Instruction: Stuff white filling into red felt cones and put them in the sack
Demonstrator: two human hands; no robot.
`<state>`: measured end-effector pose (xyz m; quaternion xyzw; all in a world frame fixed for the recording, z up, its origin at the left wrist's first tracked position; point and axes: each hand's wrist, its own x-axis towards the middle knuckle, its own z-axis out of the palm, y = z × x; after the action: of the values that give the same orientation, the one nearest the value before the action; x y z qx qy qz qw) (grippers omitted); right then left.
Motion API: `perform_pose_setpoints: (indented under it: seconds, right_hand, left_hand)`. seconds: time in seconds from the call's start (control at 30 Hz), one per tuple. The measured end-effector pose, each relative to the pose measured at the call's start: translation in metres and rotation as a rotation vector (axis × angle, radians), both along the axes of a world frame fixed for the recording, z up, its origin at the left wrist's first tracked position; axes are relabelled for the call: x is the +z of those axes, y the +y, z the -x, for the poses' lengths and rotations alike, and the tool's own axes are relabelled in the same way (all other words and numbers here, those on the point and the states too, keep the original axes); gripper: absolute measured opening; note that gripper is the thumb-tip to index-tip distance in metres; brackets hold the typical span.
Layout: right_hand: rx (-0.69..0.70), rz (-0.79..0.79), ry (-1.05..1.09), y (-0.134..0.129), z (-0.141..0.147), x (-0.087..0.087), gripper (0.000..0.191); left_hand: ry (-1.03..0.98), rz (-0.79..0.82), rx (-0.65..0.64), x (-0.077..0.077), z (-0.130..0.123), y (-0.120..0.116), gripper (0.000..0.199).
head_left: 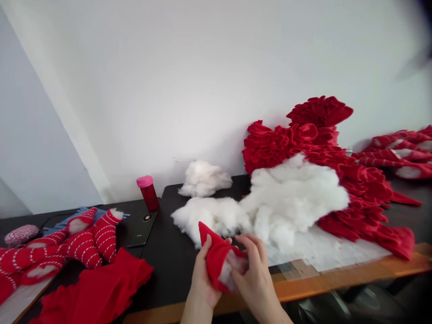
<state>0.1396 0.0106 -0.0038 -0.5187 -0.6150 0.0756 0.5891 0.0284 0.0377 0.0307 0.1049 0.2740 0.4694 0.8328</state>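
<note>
Left hand (202, 274) on red fleece-like cone (216, 252)

Left hand (204, 274) grips red cone (216, 252), seemingly felt; right fingers (245, 245) on white stuffing (227, 274).

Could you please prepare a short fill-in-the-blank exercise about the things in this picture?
The left hand and the right hand hold a ____ fabric cone.
The tumbler near the wall has a ____ lid.
The ball of twine at the far left is striped red and ____.

Missing words: red; pink; white.
</note>
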Motion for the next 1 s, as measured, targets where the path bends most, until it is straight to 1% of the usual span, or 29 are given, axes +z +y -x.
perform_pose_setpoints:
  seconds: [0.07,0.13,0.2,0.23,0.3,0.37,0.43,0.5,0.53,0.6,0.67,0.7,0.77,0.83,0.9,0.93,1.0]
  right_hand:
    - [0.112,0.179,0.197,0.002,0.003,-0.002,0.056]
    - [0.208,0.310,0.360,0.003,0.004,0.002,0.051]
    - [0.183,0.352,0.466,0.004,0.001,0.010,0.044]
    - [0.157,0.356,0.506,0.004,0.000,0.014,0.041]
    - [0.160,0.341,0.545,0.003,0.000,0.021,0.038]
    - [0.206,0.292,0.536,0.001,0.003,0.024,0.032]
    - [0.215,0.220,0.499,-0.001,0.007,0.023,0.022]
    - [0.140,0.161,0.475,-0.001,0.010,0.019,0.012]
    - [0.085,0.146,0.475,-0.001,0.009,0.017,0.010]
    - [-0.008,0.141,0.485,0.003,0.007,0.014,0.012]
    - [-0.038,0.155,0.494,0.006,0.004,0.011,0.015]
    - [-0.023,0.159,0.497,0.007,0.004,0.010,0.016]
    - [0.061,0.177,0.531,0.007,0.007,0.008,0.025]
    - [0.182,0.229,0.613,0.004,0.012,0.006,0.040]
    - [0.253,0.283,0.669,0.001,0.014,0.005,0.044]
    - [0.254,0.291,0.663,0.001,0.013,0.004,0.043]
    - [0.197,0.245,0.553,0.003,0.009,0.004,0.043]
  left_hand:
    - [0.026,0.003,0.014,0.001,-0.002,-0.003,0.037]
    - [0.075,-0.028,0.053,0.000,-0.002,-0.007,0.039]
    - [0.183,-0.137,0.155,-0.003,-0.002,-0.011,0.045]
    - [0.263,-0.231,0.213,-0.005,-0.001,-0.014,0.050]
    - [0.437,-0.446,0.304,-0.007,0.002,-0.018,0.053]
    - [0.582,-0.588,0.335,-0.009,0.003,-0.020,0.044]
    - [0.696,-0.612,0.367,-0.011,0.004,-0.020,0.027]
    - [0.814,-0.633,0.431,-0.013,0.003,-0.018,0.016]
    - [0.867,-0.657,0.500,-0.015,0.002,-0.017,0.017]
    - [0.939,-0.698,0.689,-0.019,0.001,-0.014,0.025]
    - [0.951,-0.686,0.841,-0.023,-0.001,-0.011,0.029]
    - [0.955,-0.668,0.869,-0.025,-0.001,-0.010,0.030]
    - [0.976,-0.655,0.812,-0.028,-0.001,-0.011,0.028]
    - [0.981,-0.630,0.713,-0.031,-0.002,-0.013,0.024]
    - [0.946,-0.616,0.593,-0.031,-0.003,-0.018,0.019]
    - [0.915,-0.619,0.536,-0.029,-0.003,-0.020,0.017]
    - [0.887,-0.643,0.463,-0.021,-0.001,-0.025,0.015]
